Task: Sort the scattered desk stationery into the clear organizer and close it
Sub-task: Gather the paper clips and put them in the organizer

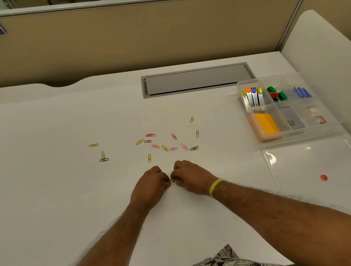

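Fingers of my left hand (149,184) and right hand (190,176) pinch a small bunch of paper clips (173,181) on the bench (66,210), close before me. Loose clips (165,145) remain beyond, lying flat, long axes at mixed headings. The organizer (283,111), right, is partly filled; its lid (320,189) lies open.

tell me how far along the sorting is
Partly done. The clear organizer already holds orange sticky notes and a few paper clips in its near right compartment. In hand: the left hand and right hand pinch a small bunch of clips between them. Left: many loose clips lie scattered on the desk, and the lid lies open, flat in front of the organizer.
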Tool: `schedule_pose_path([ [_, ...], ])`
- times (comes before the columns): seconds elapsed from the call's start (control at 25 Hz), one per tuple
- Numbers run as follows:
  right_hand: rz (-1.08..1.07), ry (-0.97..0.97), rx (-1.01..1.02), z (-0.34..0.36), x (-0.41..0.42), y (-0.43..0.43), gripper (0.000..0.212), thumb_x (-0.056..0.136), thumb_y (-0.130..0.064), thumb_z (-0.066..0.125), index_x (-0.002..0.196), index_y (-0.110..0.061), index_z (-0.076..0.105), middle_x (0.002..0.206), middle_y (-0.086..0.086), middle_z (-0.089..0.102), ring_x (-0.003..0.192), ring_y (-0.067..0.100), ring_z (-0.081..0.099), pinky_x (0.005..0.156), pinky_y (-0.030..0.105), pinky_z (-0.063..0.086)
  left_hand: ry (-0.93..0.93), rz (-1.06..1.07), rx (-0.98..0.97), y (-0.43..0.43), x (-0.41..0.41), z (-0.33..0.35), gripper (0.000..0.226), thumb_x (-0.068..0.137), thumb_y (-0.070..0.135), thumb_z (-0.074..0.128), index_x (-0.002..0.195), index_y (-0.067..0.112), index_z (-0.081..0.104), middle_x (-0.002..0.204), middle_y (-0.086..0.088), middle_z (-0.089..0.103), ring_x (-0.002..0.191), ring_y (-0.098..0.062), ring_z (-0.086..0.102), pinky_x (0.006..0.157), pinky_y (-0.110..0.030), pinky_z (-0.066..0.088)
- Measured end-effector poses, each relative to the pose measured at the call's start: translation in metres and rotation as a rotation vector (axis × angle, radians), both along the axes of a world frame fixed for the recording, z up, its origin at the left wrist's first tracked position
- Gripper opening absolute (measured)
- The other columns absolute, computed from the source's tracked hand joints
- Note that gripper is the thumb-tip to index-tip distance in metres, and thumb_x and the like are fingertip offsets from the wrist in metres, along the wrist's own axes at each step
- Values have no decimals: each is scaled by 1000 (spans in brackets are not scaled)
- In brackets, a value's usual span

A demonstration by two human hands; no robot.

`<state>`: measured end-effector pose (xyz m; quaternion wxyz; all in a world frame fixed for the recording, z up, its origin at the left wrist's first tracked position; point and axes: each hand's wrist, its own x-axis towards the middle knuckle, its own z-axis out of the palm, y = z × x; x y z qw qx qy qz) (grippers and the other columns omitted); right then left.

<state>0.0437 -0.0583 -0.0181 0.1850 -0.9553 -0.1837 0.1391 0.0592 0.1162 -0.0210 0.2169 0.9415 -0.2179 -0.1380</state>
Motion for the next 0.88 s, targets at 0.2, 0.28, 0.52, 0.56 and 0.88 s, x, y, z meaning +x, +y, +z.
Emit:
schedule_pose_path([
  [0.2,-42,59,-9,4,5,2,11,90,-12,58,99,-10,65,99,11,60,90,26,56,72,32,42,53,14,26,-7,4,2,13,89,21,61,94,17,72,92,0,58,82,-14,55,70,-26,44],
  [0.28,-39,90,-29,6,8,3,11,90,-12,59,99,-10,64,99,12,60,89,27,56,71,31,42,59,13,40,-9,5,2,12,90,21,59,93,15,70,93,-1,58,82,-14,54,70,-26,44],
  [0.52,-1,174,-91,7,17,5,12,88,-10,58,100,-10,59,100,14,58,90,30,57,73,35,44,88,11,42,-10,7,2,9,90,18,57,88,13,64,89,-1,53,80,-16,52,69,-28,43],
  [0.56,6,183,-97,8,18,5,12,88,-10,57,99,-10,59,100,15,58,90,30,57,74,36,44,92,14,35,-9,7,2,8,90,18,57,86,14,63,87,1,52,80,-16,52,68,-28,42],
  [0.88,-55,138,-29,5,11,3,15,93,-19,55,93,-6,63,90,11,53,78,20,46,66,30,33,80,14,14,-12,8,1,17,93,27,59,100,16,70,93,-2,63,79,-13,54,68,-22,35],
])
